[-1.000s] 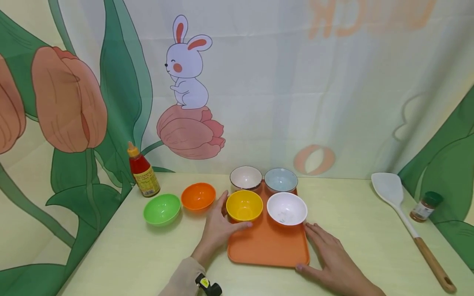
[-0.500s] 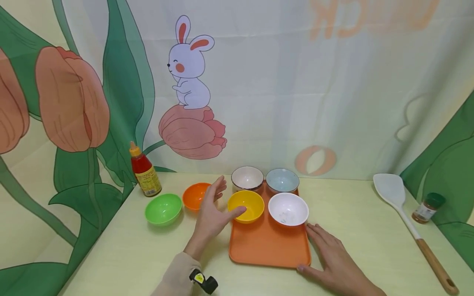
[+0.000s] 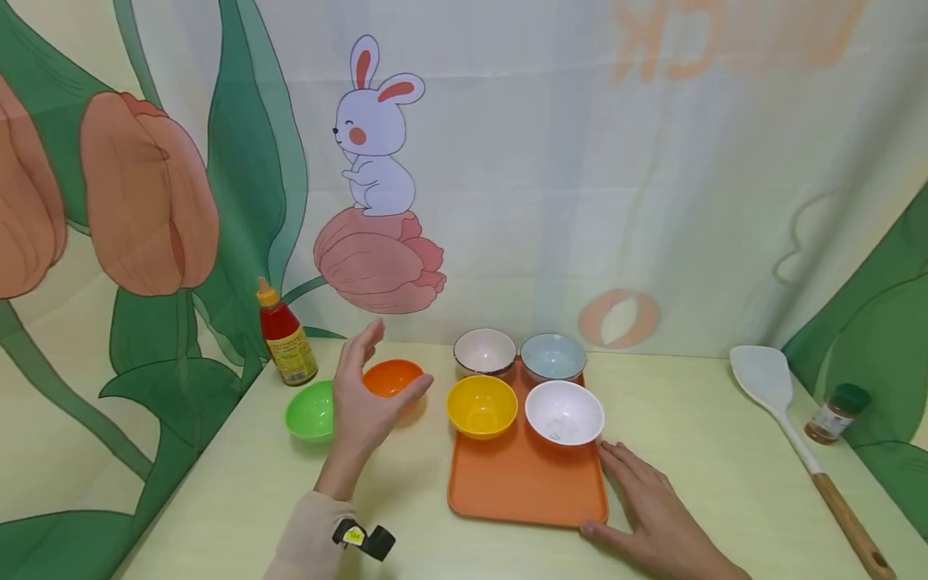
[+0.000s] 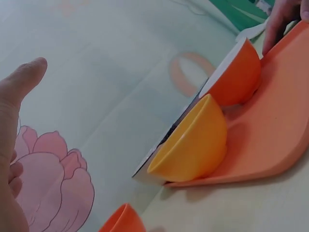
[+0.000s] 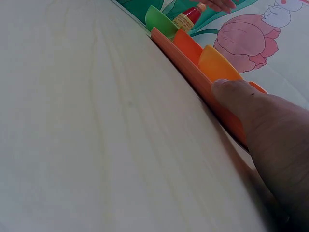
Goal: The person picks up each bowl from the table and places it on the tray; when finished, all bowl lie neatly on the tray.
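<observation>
My left hand (image 3: 362, 407), fingers spread and thumb apart, hovers over the table and holds nothing. It overlaps the green bowl (image 3: 308, 412) and partly covers the small orange bowl (image 3: 395, 376). An orange tray (image 3: 528, 491) carries a yellow bowl (image 3: 482, 407) and a white bowl (image 3: 564, 412), whose outside is orange in the left wrist view. Behind these stand a cream bowl (image 3: 484, 352) with a dark rim and a light-blue bowl (image 3: 553, 357). My right hand (image 3: 656, 503) rests along the tray's right side, thumb at the near corner, fingers fairly straight.
A red sauce bottle (image 3: 289, 338) stands at the back left. To the right lie a white spatula (image 3: 786, 419) with a wooden handle and a green-capped spice jar (image 3: 837, 414). A printed curtain (image 3: 522, 201) hangs along the table's back edge.
My left hand has left the yellow bowl and moved left, towards the orange and green bowls, with its fingers opening out. The yellow bowl stays on the tray; my right hand stays put.
</observation>
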### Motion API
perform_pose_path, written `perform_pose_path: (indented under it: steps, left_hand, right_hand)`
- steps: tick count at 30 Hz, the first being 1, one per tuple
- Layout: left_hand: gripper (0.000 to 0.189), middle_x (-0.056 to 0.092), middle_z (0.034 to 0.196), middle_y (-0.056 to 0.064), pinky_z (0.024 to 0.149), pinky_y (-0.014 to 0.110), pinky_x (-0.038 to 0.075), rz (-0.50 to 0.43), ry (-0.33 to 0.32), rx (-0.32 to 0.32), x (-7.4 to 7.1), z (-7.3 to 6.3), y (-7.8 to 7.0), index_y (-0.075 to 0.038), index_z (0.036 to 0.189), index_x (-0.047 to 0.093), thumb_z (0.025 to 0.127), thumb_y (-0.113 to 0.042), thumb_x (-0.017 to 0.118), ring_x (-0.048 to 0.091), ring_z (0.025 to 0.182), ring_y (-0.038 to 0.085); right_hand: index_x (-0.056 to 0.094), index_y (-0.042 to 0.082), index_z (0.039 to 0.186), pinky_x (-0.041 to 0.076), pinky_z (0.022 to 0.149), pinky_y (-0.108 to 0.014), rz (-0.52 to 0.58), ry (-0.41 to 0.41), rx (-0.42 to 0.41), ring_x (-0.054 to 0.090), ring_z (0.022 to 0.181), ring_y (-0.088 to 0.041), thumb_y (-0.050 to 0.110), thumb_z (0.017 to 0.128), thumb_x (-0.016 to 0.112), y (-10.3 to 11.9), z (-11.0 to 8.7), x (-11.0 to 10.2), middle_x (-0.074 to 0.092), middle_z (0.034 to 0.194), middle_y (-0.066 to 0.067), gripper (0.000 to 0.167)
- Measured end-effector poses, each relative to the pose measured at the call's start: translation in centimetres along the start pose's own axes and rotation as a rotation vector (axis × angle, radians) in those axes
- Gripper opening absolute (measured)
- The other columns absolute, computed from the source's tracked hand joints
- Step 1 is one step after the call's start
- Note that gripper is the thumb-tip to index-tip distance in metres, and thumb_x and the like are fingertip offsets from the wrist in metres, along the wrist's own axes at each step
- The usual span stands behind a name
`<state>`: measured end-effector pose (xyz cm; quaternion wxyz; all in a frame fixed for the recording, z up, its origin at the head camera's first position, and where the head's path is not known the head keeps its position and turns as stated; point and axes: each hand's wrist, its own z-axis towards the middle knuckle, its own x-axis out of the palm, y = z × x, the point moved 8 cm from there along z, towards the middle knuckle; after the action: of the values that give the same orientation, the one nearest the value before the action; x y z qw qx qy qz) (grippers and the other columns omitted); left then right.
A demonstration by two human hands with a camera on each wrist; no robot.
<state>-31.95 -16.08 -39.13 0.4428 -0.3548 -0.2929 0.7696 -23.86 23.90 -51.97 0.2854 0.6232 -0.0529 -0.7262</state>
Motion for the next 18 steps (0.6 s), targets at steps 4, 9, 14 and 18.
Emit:
perform_pose_path:
  steps: [4, 9, 14, 18]
  left_hand:
    - [0.101, 0.054, 0.165, 0.002, 0.128, 0.059, 0.041, 0.045, -0.057, 0.018, -2.3, -0.4, 0.7, -0.022, 0.166, 0.051, 0.080, -0.031, 0.103, 0.049, 0.151, 0.028]
    - [0.103, 0.050, 0.167, 0.003, 0.123, 0.070, 0.042, 0.136, -0.098, -0.032, -5.5, -1.2, 2.5, -0.023, 0.167, 0.050, 0.079, -0.034, 0.103, 0.047, 0.151, 0.033]
    - [0.109, 0.045, 0.170, 0.000, 0.119, 0.077, 0.044, 0.211, -0.131, -0.145, -8.3, -3.1, 5.6, -0.032, 0.168, 0.048, 0.076, -0.038, 0.105, 0.044, 0.154, 0.029]
    - [0.113, 0.041, 0.174, 0.005, 0.122, 0.079, 0.039, 0.265, -0.125, -0.199, -9.5, -4.3, 7.9, -0.031, 0.171, 0.044, 0.076, -0.041, 0.105, 0.040, 0.158, 0.033]
  right_hand:
    - [0.046, 0.008, 0.169, 0.041, 0.122, -0.074, -0.005, 0.000, -0.006, 0.040, 0.161, -0.043, 0.083, 0.089, 0.074, 0.1, 0.1, -0.1, 0.045, 0.175, -0.011, 0.113]
    - [0.047, 0.008, 0.168, 0.041, 0.123, -0.075, -0.009, 0.022, 0.025, 0.039, 0.161, -0.044, 0.087, 0.088, 0.072, 0.1, 0.4, 0.0, 0.045, 0.175, -0.011, 0.116]
    - [0.047, 0.007, 0.168, 0.040, 0.123, -0.075, -0.017, 0.039, 0.047, 0.038, 0.161, -0.044, 0.089, 0.086, 0.071, 0.1, 0.5, 0.0, 0.046, 0.174, -0.013, 0.118]
    - [0.049, 0.005, 0.167, 0.041, 0.122, -0.075, -0.011, 0.020, 0.032, 0.040, 0.160, -0.045, 0.086, 0.087, 0.074, 0.1, 0.5, -0.1, 0.047, 0.173, -0.014, 0.115]
